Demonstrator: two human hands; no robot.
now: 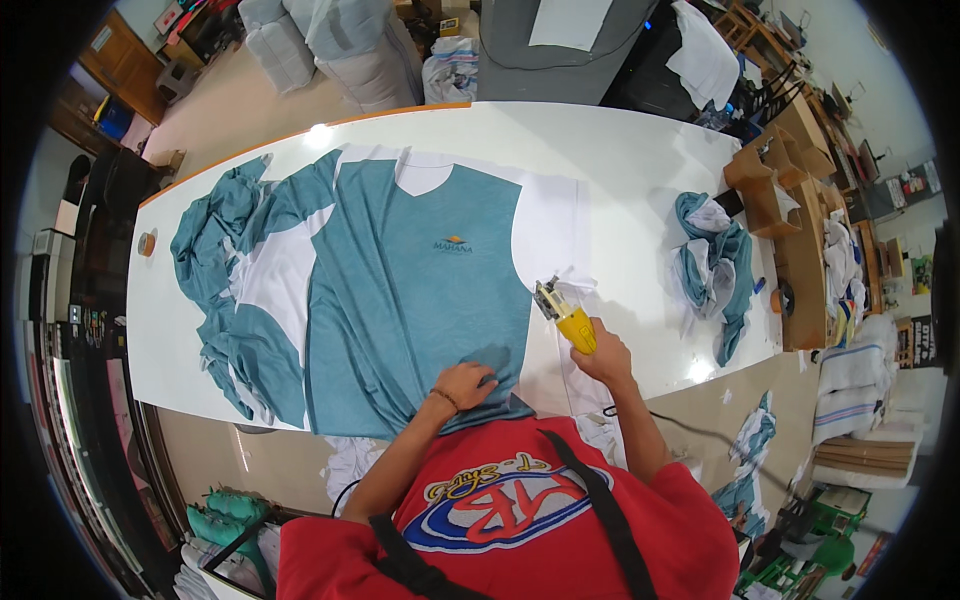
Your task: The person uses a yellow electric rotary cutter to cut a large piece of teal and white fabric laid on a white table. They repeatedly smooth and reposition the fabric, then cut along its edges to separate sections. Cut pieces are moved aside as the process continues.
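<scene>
The left hand [464,386] lies at the lower middle of the frame, on a big blue-green cloth [415,290]. Its fingers are a bit bent, and I cannot tell if they pinch the cloth. The right hand [606,358], right of the middle, is wrapped around a yellow cutter [575,327]. The cutter's metal front is at the cloth's right edge, over white cloth [550,235]. The blue-green cloth fills the middle of the white worktop [640,150], with bunched folds to the left. A heap of cloth bits [735,265] sits at the right, near a brown box [765,200].
</scene>
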